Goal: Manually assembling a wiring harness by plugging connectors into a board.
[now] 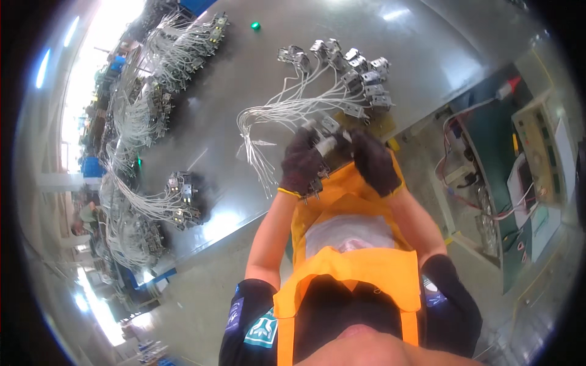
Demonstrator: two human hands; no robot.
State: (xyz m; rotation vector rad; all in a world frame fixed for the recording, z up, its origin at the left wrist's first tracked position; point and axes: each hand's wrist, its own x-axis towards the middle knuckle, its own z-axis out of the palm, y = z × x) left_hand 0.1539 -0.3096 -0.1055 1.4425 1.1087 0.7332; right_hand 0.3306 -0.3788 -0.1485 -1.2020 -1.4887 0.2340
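Note:
Both my hands wear dark gloves with yellow cuffs and meet at the near edge of the metal table. My left hand (302,163) is closed on a small metal part with a white piece (326,145) on it. My right hand (375,161) curls in from the other side, its fingertips at the same part; whether it grips it is hidden. More small metal parts (314,186) show below my left hand. Just beyond lies a bundle of white wires (274,111), its far ends fixed to several silvery metal parts (373,79).
More wired bundles (168,58) line the table's left side, with a smaller one (183,198) nearer. A green round thing (255,25) sits on the metal table (226,140). An orange apron (354,268) covers my front. Right of me stands a green-topped surface (510,238) with cables.

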